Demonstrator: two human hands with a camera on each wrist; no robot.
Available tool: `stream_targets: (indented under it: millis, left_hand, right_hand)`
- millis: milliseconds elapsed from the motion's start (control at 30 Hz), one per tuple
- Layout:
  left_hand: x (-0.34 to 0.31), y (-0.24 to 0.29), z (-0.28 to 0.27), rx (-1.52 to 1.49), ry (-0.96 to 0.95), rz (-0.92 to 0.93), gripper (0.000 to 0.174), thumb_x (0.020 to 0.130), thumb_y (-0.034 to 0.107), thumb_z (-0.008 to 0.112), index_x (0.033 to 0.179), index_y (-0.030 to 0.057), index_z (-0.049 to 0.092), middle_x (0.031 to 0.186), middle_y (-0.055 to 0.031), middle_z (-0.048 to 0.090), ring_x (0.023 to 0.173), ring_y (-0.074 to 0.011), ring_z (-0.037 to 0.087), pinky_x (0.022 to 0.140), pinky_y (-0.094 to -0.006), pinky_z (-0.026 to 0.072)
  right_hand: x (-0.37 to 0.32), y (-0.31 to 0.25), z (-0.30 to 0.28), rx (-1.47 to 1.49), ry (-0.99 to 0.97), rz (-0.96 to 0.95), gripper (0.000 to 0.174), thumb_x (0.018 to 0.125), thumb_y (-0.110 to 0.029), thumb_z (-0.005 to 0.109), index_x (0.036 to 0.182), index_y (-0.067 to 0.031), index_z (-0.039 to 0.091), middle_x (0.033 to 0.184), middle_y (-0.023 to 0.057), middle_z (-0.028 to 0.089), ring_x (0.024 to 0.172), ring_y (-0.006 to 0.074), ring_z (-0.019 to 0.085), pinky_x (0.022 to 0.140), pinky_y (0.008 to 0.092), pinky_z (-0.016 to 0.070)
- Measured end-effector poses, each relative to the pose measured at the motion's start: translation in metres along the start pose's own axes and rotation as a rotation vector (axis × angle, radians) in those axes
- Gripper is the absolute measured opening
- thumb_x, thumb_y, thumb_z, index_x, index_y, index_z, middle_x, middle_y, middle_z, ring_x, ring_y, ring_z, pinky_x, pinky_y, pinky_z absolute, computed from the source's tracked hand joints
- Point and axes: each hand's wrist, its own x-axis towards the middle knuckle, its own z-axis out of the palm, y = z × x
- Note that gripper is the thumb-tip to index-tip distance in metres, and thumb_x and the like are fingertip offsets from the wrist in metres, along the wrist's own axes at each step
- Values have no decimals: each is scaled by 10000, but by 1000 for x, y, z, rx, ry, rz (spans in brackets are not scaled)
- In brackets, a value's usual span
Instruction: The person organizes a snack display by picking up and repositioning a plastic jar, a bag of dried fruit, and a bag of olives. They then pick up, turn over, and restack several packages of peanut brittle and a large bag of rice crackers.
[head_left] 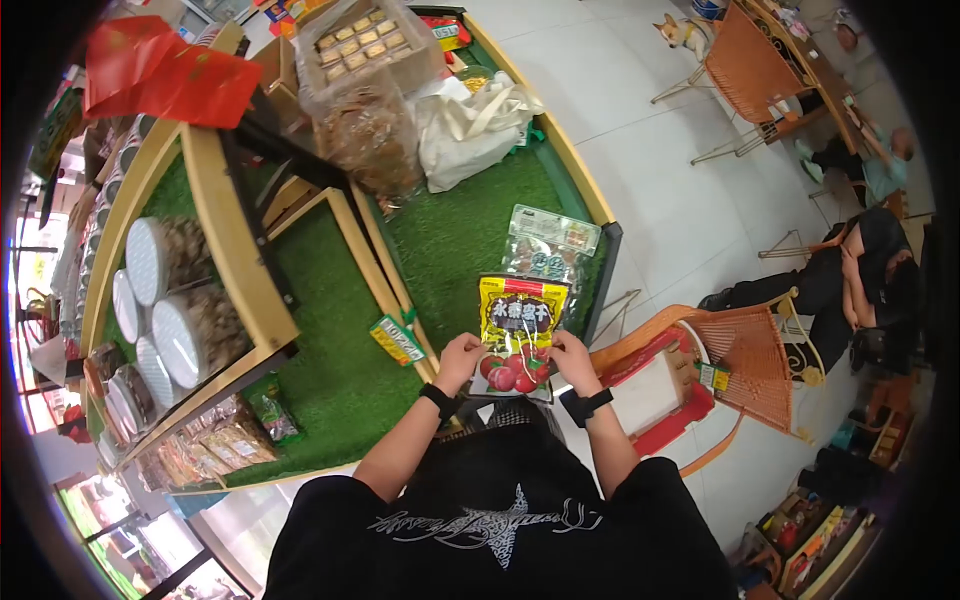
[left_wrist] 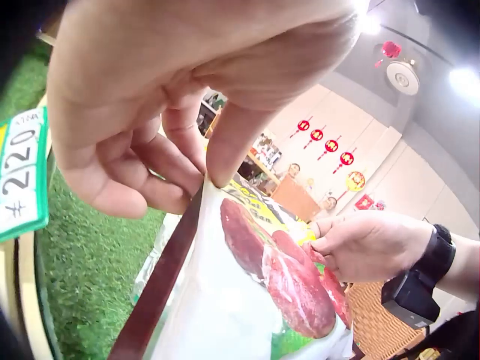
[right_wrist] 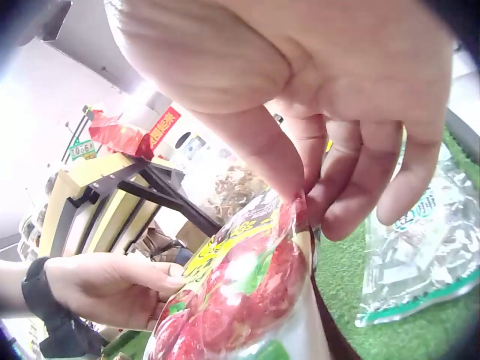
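while the left hand (head_left: 460, 362) pinches one side edge of the printed packet (head_left: 520, 318) between thumb and curled fingers, the right hand (head_left: 574, 362) pinches the opposite edge in the same way. neither hand is spread open; each is closed on a bit of the packet's film. the packet is upright in the lower middle of the frame in the head view, its yellow panel above a picture of round red fruit, in front of the wearer's black shirt (head_left: 490, 530). just beyond its top, on the green turf of the counter (head_left: 450, 240), lies a clear packet (head_left: 550, 238). a price tag (head_left: 397, 340) is to the left of the printed packet, and a white cloth bag (head_left: 465, 135) sits at the upper middle, beside a plastic-lined box (head_left: 415, 70). at the left are jars with white lids (head_left: 180, 335).
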Motion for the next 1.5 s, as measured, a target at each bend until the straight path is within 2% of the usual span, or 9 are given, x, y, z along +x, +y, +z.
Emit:
stream_targets:
  millis: [200, 400, 567, 700, 833, 967, 1067, 1267, 1500]
  left_hand:
    - [53, 20, 44, 168, 2, -122, 154, 716, 125, 570, 804, -1, 562, 732, -105, 597, 668, -176, 568, 625, -288, 441]
    - [108, 27, 87, 254, -4, -150, 230, 693, 147, 575, 856, -14, 559, 769, -128, 606, 713, -208, 586, 650, -304, 448]
    - [135, 8, 104, 158, -119, -156, 326, 687, 219, 562, 905, -24, 565, 815, -187, 602, 770, -294, 582, 685, -348, 444]
    - [106, 6, 93, 201, -99, -124, 521, 700, 301, 549, 1114, -4, 467, 988, -239, 551, 931, -352, 533, 797, -370, 413]
    - [80, -43, 66, 90, -179, -198, 584, 750, 295, 525, 1204, -44, 385, 1124, -230, 495, 1041, -317, 484, 878, -333, 366]
    - [38, -47, 8, -35, -204, -416, 509, 769, 289, 518, 1145, -50, 460, 1088, -174, 532, 964, -236, 523, 822, -290, 397]
    - [14, -92, -28, -113, -33, -425, 456, 792, 278, 500, 1137, -20, 489, 1071, -131, 548, 899, -196, 535, 768, -284, 417]
    - [-67, -72, -98, -377, 38, -423, 357, 828, 318, 460, 990, 35, 604, 984, -90, 594, 915, -181, 537, 753, -283, 417]
    - [-147, -151, -134, -794, 397, -401, 374, 847, 310, 431, 1105, 54, 518, 963, -55, 594, 788, -158, 539, 656, -279, 425]
  right_hand:
    - [43, 31, -26, 25, 56, 64, 100, 701, -45, 549, 729, 10, 470, 594, 99, 512, 586, 167, 530, 542, 298, 405]
    - [86, 40, -39, -199, 224, 162, 120, 696, -76, 548, 699, 0, 455, 617, 172, 523, 612, 339, 533, 551, 383, 406]
    - [99, 57, -42, -319, 277, 167, 195, 733, -68, 499, 900, 18, 551, 707, 179, 567, 751, 376, 540, 674, 415, 435]
    - [85, 39, -34, -394, 271, 84, 356, 752, -99, 488, 1092, 0, 450, 988, 220, 496, 930, 376, 475, 788, 411, 403]
    - [65, 37, -32, -379, 162, 64, 424, 731, -127, 535, 1115, 7, 415, 1029, 210, 469, 927, 372, 477, 787, 402, 406]
    - [43, 44, -29, -332, 82, -51, 301, 752, -111, 529, 1027, 3, 488, 885, 177, 541, 820, 291, 544, 727, 332, 428]
    - [28, 34, -27, -332, -63, 18, 191, 774, -138, 508, 904, -7, 558, 800, 169, 591, 771, 277, 581, 693, 327, 442]
    - [15, 26, 9, -327, -201, -98, 199, 765, -131, 521, 909, 0, 564, 784, 121, 602, 732, 200, 578, 673, 291, 440]
    - [10, -4, 83, -455, -526, -161, 233, 764, -163, 519, 914, 6, 574, 775, 127, 606, 717, 180, 581, 657, 274, 446]
